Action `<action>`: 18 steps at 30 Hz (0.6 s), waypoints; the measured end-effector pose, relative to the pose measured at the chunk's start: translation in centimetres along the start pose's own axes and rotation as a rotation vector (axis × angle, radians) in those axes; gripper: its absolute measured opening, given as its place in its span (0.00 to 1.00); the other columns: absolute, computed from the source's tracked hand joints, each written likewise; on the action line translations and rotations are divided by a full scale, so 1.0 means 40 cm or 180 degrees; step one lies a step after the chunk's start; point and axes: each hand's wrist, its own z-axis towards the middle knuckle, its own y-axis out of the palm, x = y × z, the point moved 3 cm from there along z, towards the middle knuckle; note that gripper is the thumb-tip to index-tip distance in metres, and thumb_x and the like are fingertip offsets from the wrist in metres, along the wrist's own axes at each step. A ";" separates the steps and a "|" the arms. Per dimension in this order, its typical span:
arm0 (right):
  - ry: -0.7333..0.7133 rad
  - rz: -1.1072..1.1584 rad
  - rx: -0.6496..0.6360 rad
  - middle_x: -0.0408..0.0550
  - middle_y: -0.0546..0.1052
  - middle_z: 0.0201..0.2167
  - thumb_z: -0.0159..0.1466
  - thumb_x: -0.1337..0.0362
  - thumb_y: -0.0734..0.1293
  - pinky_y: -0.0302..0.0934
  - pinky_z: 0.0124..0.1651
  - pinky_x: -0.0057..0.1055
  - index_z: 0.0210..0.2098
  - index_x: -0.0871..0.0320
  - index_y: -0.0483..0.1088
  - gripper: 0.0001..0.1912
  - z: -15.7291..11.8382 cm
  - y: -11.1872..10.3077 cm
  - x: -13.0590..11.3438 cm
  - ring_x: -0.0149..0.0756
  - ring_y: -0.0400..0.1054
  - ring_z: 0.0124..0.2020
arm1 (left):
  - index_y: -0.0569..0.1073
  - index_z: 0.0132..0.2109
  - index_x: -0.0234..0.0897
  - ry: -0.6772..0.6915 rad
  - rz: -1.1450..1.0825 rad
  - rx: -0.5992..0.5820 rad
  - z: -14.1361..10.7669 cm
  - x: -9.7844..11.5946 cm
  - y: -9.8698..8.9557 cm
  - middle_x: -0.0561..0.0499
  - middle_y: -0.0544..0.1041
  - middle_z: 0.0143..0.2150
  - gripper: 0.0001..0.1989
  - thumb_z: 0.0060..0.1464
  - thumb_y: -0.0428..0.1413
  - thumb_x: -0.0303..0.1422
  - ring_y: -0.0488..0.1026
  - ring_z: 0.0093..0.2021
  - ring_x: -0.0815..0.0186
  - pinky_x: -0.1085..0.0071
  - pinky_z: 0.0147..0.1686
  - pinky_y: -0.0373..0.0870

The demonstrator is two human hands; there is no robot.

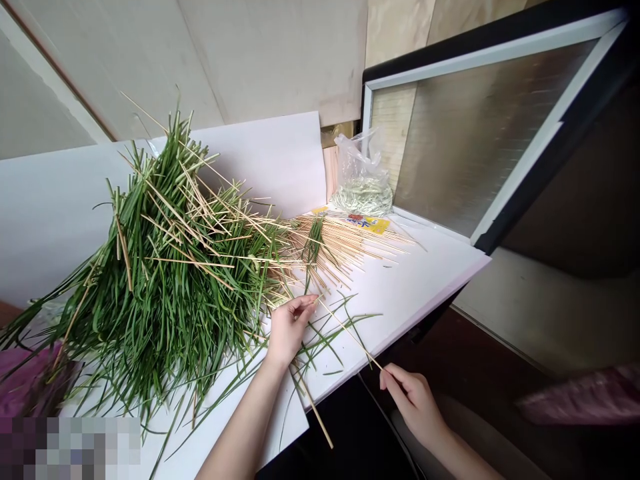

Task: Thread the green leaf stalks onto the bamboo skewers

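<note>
My left hand (289,327) pinches one end of a thin bamboo skewer (349,332) between thumb and fingers. The other end of the same skewer is gripped by my right hand (413,403), out past the table's front edge. The stick slants down to the right between them. Loose chive leaves (327,337) lie on the white table beneath it. Left of my hands rises a large heap of green chives (170,287) with many skewers strewn over it. Behind my left hand, a small chive bundle (313,245) rests on a spread of bare skewers (345,250).
A clear plastic bag (363,180) with pale green contents stands at the back, near a yellow printed wrapper (375,225). A framed glass panel (480,120) leans at the right. One skewer (315,410) juts over the white table's (425,273) front edge.
</note>
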 end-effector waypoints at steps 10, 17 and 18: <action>0.0025 0.0065 -0.0020 0.39 0.61 0.22 0.75 0.59 0.56 0.46 0.27 0.30 0.28 0.55 0.61 0.18 0.002 0.002 -0.004 0.33 0.54 0.22 | 0.83 0.42 0.37 0.0058 0.0075 0.0003 -0.001 -0.001 0.002 0.45 0.84 0.45 0.12 0.54 0.60 0.37 0.81 0.43 0.57 0.63 0.47 0.75; 0.0040 0.0046 -0.0049 0.39 0.61 0.22 0.76 0.59 0.55 0.47 0.27 0.30 0.28 0.55 0.62 0.19 0.000 0.000 -0.003 0.33 0.55 0.22 | 0.83 0.40 0.38 0.0086 0.0164 0.0090 -0.004 0.001 -0.004 0.46 0.85 0.44 0.09 0.54 0.61 0.35 0.81 0.42 0.57 0.62 0.47 0.76; 0.0043 0.0047 -0.0047 0.40 0.61 0.22 0.76 0.59 0.55 0.47 0.27 0.30 0.28 0.55 0.62 0.19 0.000 -0.001 -0.002 0.33 0.55 0.23 | 0.83 0.40 0.38 0.0104 0.0162 0.0109 -0.004 0.002 -0.004 0.46 0.85 0.43 0.09 0.54 0.61 0.35 0.82 0.42 0.58 0.63 0.47 0.76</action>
